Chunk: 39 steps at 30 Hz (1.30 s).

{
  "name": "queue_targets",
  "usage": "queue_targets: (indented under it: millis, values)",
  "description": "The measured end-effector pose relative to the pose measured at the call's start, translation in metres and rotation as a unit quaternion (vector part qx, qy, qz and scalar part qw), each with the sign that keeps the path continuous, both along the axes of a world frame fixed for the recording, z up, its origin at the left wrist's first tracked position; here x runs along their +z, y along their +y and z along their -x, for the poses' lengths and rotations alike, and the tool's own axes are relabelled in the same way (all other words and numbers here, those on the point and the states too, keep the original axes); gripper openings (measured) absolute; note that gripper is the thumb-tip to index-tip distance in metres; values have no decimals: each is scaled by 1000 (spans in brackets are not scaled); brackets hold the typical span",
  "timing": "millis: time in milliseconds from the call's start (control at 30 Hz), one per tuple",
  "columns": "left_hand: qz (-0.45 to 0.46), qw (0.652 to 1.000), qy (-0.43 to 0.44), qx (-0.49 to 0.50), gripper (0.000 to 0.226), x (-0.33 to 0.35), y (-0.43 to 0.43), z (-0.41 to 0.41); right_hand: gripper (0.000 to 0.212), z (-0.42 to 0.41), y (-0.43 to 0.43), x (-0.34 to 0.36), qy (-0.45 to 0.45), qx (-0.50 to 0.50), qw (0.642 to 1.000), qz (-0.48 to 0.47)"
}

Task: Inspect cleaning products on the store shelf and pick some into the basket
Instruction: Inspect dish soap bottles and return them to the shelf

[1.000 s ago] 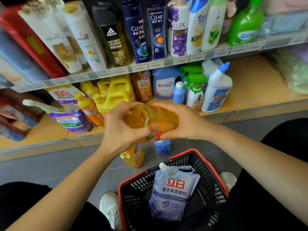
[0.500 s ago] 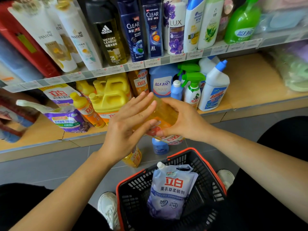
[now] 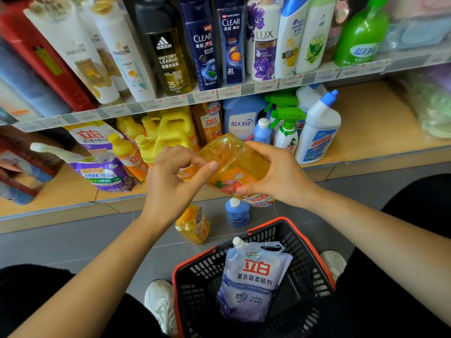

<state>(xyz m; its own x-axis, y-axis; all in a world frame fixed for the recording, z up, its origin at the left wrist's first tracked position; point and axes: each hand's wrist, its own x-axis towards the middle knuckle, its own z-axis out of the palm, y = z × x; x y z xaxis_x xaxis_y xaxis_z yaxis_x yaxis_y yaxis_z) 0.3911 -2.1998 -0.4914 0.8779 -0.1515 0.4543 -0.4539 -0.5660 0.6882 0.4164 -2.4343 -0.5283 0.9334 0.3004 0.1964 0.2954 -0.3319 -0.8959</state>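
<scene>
I hold a clear orange dish-soap bottle (image 3: 234,162) in both hands in front of the lower shelf (image 3: 366,132), tilted with its base toward me. My right hand (image 3: 275,174) grips its right side over the label. My left hand (image 3: 168,181) pinches its left edge between the thumb and curled fingers. Below, a black basket (image 3: 200,284) with an orange rim stands on the floor between my feet. A pale purple softener pouch (image 3: 253,276) lies inside it.
A yellow bottle (image 3: 192,224) lies on the grey floor beside an upright small blue bottle (image 3: 236,212), just beyond the basket. The lower shelf carries yellow jugs (image 3: 168,135), a purple pouch (image 3: 102,172), spray bottles and a white cleaner bottle (image 3: 317,135). Shampoo bottles line the upper shelf.
My left hand let go of the bottle, spread its fingers, and now pinches the bottle's edge again. The bottle has turned in my right hand, its base now facing me.
</scene>
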Motion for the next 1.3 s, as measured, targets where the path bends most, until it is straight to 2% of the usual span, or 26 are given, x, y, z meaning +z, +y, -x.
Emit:
queue_targets:
  millis: [67, 167, 267, 333, 433, 533, 667, 767, 900, 1000, 1067, 1167, 1233, 1300]
  values:
    - [50, 994, 99, -11, 32, 0, 1, -2, 81, 1, 0, -1, -9, 14, 1000, 10]
    - [90, 983, 156, -28, 43, -2, 2, -2, 84, 6, 1, 1, -32, 24, 999, 26]
    - [106, 979, 167, -35, 52, -3, 4, -4, 79, 9, 3, 2, -47, 26, 998, 43]
    - [125, 976, 178, -32, 46, -2, 5, -5, 79, 9, 3, 2, -47, 26, 998, 36]
    - [169, 966, 193, -35, 23, -1, 5, -5, 79, 5, 1, 1, -25, 20, 999, 7]
    - [222, 951, 210, -49, 27, -2, 5, -6, 74, 1, -1, 1, -5, 16, 1000, -24]
    - [239, 950, 183, -78, 20, -5, 3, -4, 67, 0, -2, 2, 17, -2, 997, -69]
    - [241, 952, 154, -109, 32, -9, 2, -3, 64, -1, -4, 2, 35, -19, 995, -92]
    - [275, 945, 140, -105, 49, -12, -4, -1, 61, -1, -3, 5, 53, -31, 991, -121]
    - [298, 928, 183, -130, 65, -20, -9, -1, 60, 1, -1, 6, 76, -45, 984, -156]
    - [287, 916, 244, -141, 67, -30, -11, -1, 61, 1, -1, 7, 88, -55, 977, -186]
    - [178, 913, 339, -142, 67, -51, -13, -3, 65, 0, -2, 11, 100, -76, 964, -236]
    - [113, 906, 379, -148, 59, -63, -14, -3, 64, -2, -2, 14, 101, -96, 956, -257]
    - [94, 893, 405, -173, 46, -73, -18, -1, 63, -4, -3, 15, 111, -111, 946, -283]
